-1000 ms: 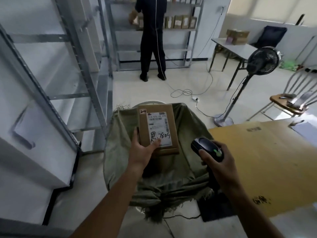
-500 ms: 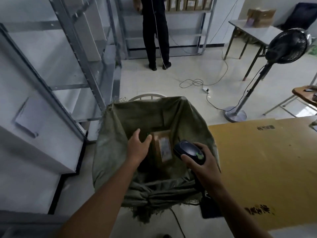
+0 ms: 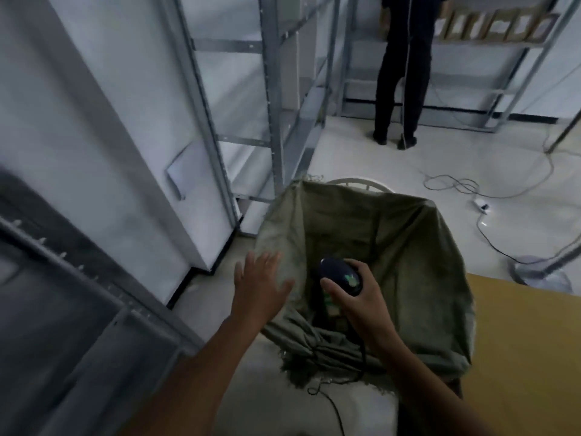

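Black plastic fills my right hand — the scanner, its rounded head poking out above my curled fingers and thumb, a small green glow on its top face. It sits over the open mouth of the sack, nose tipped down into it. I judge it light and rigid, with a smooth shell that could slip in a sweaty grip, so the place to hold it is the handle under the head, where my fingers wrap now. Its cord trails down past the front of the sack and could snag, so I would leave it slack.

My left hand is spread flat, palm down, holding nothing, at the sack's left rim; I cannot tell whether it touches the cloth. The sack is green woven stuff, limp and frayed along the lip — it will sag if pinched in the middle, so I would take it by the bunched, rolled rim. What lies at the bottom is too dark to make out.

To the right, the sack's side is against a yellow-brown bench. Grey metal shelving rises on the left, and further off a person in dark clothes stands at another rack, with a loose cable coiled on the floor.
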The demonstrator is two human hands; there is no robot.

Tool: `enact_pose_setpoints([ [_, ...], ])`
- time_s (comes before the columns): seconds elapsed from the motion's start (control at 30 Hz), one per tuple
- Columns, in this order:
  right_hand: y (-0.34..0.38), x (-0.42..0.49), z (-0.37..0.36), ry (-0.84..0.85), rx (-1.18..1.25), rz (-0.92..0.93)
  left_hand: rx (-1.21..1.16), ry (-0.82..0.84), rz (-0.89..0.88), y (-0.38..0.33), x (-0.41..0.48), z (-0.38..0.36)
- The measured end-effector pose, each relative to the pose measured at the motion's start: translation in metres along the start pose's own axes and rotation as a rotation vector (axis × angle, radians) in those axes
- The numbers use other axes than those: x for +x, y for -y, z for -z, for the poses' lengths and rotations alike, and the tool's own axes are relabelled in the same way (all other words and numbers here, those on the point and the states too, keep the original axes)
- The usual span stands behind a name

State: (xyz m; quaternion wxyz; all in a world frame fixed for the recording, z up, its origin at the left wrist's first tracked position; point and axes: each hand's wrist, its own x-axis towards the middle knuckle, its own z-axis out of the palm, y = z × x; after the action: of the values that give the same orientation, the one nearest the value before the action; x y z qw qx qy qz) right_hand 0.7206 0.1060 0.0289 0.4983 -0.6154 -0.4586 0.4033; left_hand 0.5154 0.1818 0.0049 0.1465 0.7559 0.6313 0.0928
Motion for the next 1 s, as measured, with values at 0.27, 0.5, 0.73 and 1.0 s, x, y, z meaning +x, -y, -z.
enact_pose_setpoints([
  [0.27, 0.029, -0.023, -0.100, 0.268, -0.045, 0.093, -0.021, -0.193, 0.187, 0.082, -0.091, 0.043],
  [0.5, 0.052, -0.104, -0.202, 0.475, -0.090, 0.203, -0.035, -0.324, 0.516, 0.156, -0.224, 0.086],
  [0.73, 0.073, -0.218, -0.280, 0.723, -0.152, 0.336, -0.024, -0.543, 0.729, 0.211, -0.377, 0.115],
  [1.0, 0.087, -0.339, -0.347, 0.953, -0.107, 0.420, 0.023, -0.607, 0.951, 0.255, -0.531, 0.128],
])
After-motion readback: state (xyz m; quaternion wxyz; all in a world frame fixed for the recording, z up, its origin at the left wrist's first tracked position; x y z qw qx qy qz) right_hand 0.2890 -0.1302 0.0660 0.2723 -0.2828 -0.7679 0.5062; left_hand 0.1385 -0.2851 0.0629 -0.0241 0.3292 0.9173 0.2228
